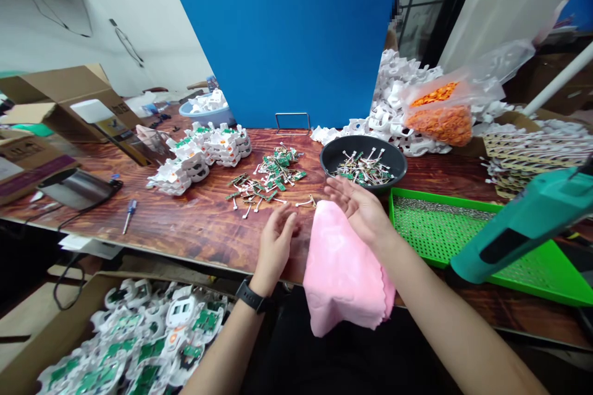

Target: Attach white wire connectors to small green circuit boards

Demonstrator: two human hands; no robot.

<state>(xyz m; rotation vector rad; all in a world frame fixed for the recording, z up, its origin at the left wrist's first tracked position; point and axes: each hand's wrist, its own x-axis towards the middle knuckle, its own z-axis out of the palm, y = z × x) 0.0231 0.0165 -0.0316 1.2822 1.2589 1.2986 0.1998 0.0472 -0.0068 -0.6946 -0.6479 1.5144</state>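
My left hand [277, 237], with a dark watch on the wrist, hovers at the table's front edge. Its fingers are slightly bent, the thumb apart, and nothing shows in it. My right hand [359, 207] is palm inward with fingers stretched out, just in front of a black bowl [324, 170] of small green boards with wires. A pink cloth [345, 271] hangs over the table edge beside the right wrist. Between my hands lies a single wired board [306, 202]. Beyond them spreads a loose pile of green circuit boards [278, 173].
Stacked white housings [204, 148] stand at the left, near a screwdriver [130, 216]. A box of white housings with boards [152, 333] sits below left. At the right are a green perforated tray [430, 228], a teal power tool [523, 228] and a bag of orange parts [440, 120].
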